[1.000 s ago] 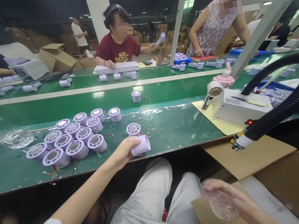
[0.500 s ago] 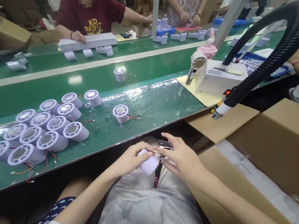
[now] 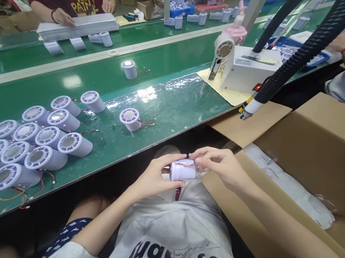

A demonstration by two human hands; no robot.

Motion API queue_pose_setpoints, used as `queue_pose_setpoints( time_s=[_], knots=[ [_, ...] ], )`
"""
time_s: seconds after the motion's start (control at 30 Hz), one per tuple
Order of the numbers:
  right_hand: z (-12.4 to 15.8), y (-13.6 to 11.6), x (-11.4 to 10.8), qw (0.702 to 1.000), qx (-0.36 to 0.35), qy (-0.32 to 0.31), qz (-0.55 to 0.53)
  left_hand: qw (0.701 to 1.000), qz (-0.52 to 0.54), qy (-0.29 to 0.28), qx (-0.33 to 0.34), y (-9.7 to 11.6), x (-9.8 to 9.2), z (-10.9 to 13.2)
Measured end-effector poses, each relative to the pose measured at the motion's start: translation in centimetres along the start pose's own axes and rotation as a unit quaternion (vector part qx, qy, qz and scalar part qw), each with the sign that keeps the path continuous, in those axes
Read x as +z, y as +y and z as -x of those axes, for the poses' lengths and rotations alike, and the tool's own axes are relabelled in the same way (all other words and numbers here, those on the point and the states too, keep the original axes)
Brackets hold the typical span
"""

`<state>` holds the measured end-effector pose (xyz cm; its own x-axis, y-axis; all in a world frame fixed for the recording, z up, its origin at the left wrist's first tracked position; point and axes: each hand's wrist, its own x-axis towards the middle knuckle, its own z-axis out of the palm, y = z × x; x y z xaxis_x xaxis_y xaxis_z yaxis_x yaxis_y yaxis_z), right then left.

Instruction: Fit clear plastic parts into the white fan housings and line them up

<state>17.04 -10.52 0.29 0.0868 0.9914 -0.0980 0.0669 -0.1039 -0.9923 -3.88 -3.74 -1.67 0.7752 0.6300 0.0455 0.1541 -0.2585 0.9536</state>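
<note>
The left hand [image 3: 154, 176] is clamped around the left end of a cylinder [image 3: 184, 172], which lies sideways between both hands, nearer than the bench [image 3: 163, 115]. The right hand [image 3: 222, 165] reaches its right end, by a wire [image 3: 185, 165]; whether it grips is unclear.

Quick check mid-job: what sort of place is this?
Probably a factory assembly line: clustered matching lilac cylinders, some trailing wires, on a long green bench, and a worker in a maroon shirt seated or standing across from it.
</note>
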Motion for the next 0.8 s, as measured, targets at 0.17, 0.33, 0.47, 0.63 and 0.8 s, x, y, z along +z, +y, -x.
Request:
queue_pose_setpoints(
  time_s=[0.17, 0.33, 0.47, 0.63, 0.8],
  knots=[
    [0.3, 0.2, -0.7, 0.992, -0.089, -0.079, 0.032, 0.976, 0.196, 0.027, -0.089, 1.1, 0.3, 0.4],
    [1.1, 0.6, -1.4, 0.941, -0.237, -0.111, 0.213, 0.966, 0.225, -0.004, -0.125, 1.4, 0.0, 0.9],
    [1.5, 0.4, -1.6, 0.945, -0.211, -0.134, 0.212, 0.982, 0.168, -0.023, -0.081, 1.5, -0.4, 1.3],
    [1.8, -0.2, -1.4, 0.968, -0.138, -0.149, 0.145, 0.992, 0.119, -0.031, -0.022, 1.5, -0.5, 1.4],
    [2.0, -0.7, -1.1, 0.984, -0.056, -0.145, 0.085, 0.996, 0.076, -0.035, 0.001, 1.4, -0.6, 1.5]
  ],
)
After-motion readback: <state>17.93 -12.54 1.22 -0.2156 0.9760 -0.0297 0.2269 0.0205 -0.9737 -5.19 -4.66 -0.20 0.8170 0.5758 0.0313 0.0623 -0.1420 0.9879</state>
